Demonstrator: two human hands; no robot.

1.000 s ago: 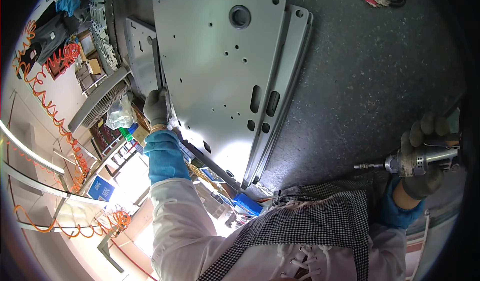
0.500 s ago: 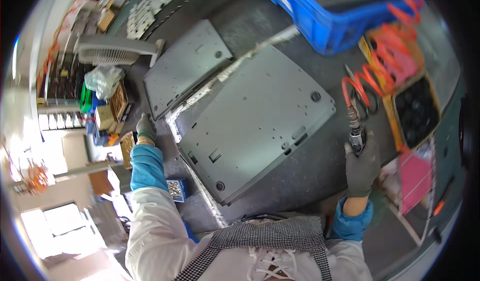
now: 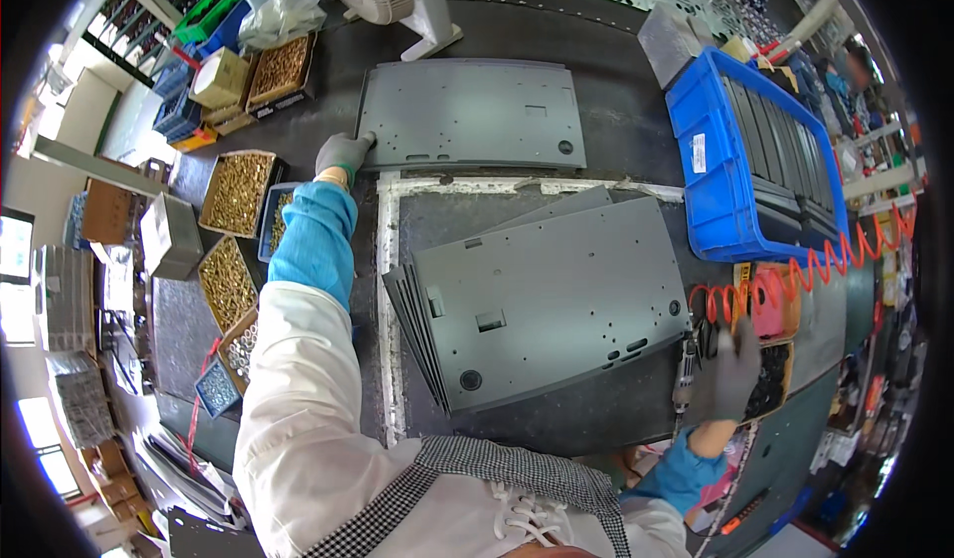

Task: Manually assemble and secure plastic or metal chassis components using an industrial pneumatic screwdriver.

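Two areas of dark grey metal panels lie on the workbench. At the left corner of the far panel is my left hand, in a grey glove, its fingers closed on the edge. In front lies a stack of similar panels with holes and slots; its top panel sits askew over those below. To the right of the stack is an air screwdriver on a coiled orange hose. My right hand, gloved too, is just right of the screwdriver, apart from it; its fingers are smeared by motion.
A blue crate of dark metal strips stands at the back right. Boxes of brass-coloured fasteners line the left side. A fan stands at the back left. Bins of pink and black parts sit beside my right hand.
My right hand has let go of the air screwdriver and moved to its right. The view has swung round; my left hand has come to the far panel's corner.
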